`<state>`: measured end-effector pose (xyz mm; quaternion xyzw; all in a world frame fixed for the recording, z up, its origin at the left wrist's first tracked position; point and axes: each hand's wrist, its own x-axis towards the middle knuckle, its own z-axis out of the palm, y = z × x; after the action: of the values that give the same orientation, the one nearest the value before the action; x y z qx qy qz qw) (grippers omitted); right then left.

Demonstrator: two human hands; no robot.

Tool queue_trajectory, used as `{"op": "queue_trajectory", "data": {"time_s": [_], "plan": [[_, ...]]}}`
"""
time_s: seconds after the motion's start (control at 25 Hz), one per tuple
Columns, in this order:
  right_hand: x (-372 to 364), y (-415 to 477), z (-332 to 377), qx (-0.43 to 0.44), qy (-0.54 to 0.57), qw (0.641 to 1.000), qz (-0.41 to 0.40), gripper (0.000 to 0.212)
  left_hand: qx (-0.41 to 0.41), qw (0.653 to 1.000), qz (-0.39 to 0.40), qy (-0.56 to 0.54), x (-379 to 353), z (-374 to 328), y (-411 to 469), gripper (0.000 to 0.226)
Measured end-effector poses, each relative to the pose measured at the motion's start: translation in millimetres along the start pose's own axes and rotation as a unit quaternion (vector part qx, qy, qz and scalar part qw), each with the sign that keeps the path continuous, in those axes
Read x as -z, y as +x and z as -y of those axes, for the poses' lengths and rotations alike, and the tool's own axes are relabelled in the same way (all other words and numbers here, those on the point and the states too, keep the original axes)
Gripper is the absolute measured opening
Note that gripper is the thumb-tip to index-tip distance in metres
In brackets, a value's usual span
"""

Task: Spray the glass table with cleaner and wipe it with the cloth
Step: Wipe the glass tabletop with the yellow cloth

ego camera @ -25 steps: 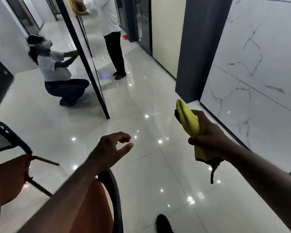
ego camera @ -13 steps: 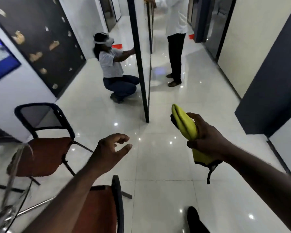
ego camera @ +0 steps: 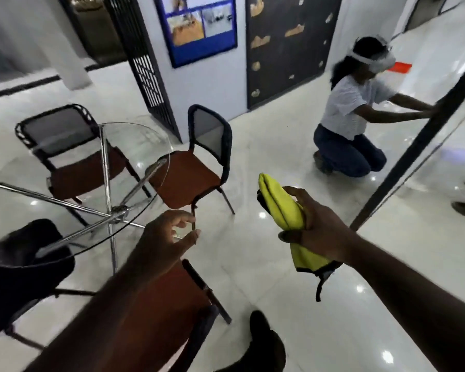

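A round glass table (ego camera: pixel 134 146) on crossed chrome legs stands at the left. My right hand (ego camera: pixel 314 229) grips a folded yellow cloth (ego camera: pixel 285 208) with a black edge, held upright in the air to the right of the table. My left hand (ego camera: pixel 164 240) hovers near the table's right rim, fingers loosely curved and holding nothing. No spray bottle shows anywhere in view.
Several mesh-backed chairs with brown seats ring the table, one at the far side (ego camera: pixel 65 154), one at the right (ego camera: pixel 196 167), one under my left arm (ego camera: pixel 172 299). A person (ego camera: pixel 349 122) kneels by a black-framed glass partition (ego camera: pixel 414 149) at the right.
My view has swung left, bringing the glass table and chairs into sight. Both hands keep their pose, the right still gripping the cloth.
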<state>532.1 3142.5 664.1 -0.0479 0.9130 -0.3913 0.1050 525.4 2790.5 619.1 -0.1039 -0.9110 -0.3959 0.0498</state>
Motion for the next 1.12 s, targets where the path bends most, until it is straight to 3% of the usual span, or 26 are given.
{"op": "queue_trajectory", "data": {"time_s": [0.28,0.56,0.72,1.12], "plan": [[-3,197,3,0.014,-0.022,0.993,0.113,0.084,0.109,0.991,-0.072,-0.007,-10,59,102,0.033],[-18,374,45,0.103,-0.032,0.976,0.19,0.091,0.183,0.972,-0.147,0.024,12,108,187,0.032],[-63,479,65,0.158,-0.027,0.954,0.255,0.096,0.263,0.944,-0.196,0.034,22,140,220,0.045],[-224,650,142,0.252,-0.093,0.877,0.399,0.097,0.431,0.854,-0.284,0.071,29,254,250,0.043]]}}
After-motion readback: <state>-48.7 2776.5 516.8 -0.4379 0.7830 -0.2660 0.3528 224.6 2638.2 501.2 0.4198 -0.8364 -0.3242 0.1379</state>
